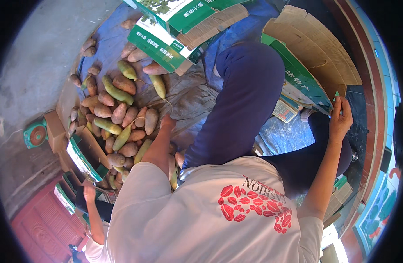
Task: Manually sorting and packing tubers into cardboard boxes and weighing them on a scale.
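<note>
A seated person's right hand [342, 115] pinches a corner of an open carton [315, 61] at upper right; its contents are out of sight. The left hand [167, 122] is at the right edge of a heap; whether its fingers are spread or closed cannot be told. At least six green radishes [117, 90] and over twenty reddish-brown sweet potatoes [119, 113] overlap on a blue sheet [107, 41]. At least three other cartons show: a top box [197, 26], a left box [85, 162], open, and a lower-left box [64, 197]. A co-worker's hand [89, 193] is near these last two.
</note>
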A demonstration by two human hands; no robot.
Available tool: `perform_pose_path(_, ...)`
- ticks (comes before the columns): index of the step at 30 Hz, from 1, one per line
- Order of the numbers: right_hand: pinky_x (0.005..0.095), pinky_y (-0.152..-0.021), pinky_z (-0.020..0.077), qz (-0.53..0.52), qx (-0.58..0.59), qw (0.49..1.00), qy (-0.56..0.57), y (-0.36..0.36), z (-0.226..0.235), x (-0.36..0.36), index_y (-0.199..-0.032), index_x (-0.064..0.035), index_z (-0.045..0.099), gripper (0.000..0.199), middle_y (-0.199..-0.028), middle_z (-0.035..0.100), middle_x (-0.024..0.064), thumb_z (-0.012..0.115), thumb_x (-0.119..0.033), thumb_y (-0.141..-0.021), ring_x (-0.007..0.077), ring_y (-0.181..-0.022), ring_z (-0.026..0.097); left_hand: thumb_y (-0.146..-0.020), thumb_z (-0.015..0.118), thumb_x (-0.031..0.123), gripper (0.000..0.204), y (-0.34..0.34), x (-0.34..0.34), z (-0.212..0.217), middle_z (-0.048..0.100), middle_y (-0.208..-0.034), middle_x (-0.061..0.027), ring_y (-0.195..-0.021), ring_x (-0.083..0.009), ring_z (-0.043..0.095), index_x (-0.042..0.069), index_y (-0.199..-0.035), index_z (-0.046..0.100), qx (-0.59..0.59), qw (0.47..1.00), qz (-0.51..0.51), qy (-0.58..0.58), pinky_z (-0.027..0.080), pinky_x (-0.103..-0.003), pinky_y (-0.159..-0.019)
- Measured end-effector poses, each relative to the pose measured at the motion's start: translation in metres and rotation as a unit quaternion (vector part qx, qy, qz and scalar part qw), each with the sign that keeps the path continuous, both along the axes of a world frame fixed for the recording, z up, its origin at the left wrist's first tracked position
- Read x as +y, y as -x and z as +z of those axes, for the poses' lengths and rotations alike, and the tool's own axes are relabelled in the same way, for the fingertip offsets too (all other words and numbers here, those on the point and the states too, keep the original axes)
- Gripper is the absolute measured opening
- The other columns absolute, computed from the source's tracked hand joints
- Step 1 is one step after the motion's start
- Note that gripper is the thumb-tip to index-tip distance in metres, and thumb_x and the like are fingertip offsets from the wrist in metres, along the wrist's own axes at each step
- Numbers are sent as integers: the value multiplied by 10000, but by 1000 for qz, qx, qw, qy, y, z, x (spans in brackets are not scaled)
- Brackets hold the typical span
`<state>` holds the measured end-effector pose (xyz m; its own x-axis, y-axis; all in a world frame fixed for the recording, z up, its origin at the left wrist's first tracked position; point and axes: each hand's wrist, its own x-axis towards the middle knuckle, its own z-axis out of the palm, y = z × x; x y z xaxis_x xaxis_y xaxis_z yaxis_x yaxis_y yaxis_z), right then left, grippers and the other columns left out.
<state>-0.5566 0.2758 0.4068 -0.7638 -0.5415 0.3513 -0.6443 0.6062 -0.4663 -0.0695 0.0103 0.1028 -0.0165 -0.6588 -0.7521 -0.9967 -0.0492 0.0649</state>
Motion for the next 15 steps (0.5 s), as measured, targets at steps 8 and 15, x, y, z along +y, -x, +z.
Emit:
perform_pose_path(8,270,-574,452,22,40,999,-18,3,-2,-6,-876,-47,604,145,-707,606,81,550,-182,-881,154,-617,579,-807,483,191,292,-18,-12,-42,622,-1045,-113,-987,-262,586,157,-1063,618,29,998,-50,-16,470,-359,-812)
perform_pose_path(15,259,-567,447,13,46,999,-25,4,-1,-1,-880,-49,606,144,-700,598,76,545,-179,-884,142,-615,574,-816,521,214,232,7,-27,-19,605,-1054,-149,-1011,-282,577,76,-969,627,-92,991,-63,70,468,-379,-843)
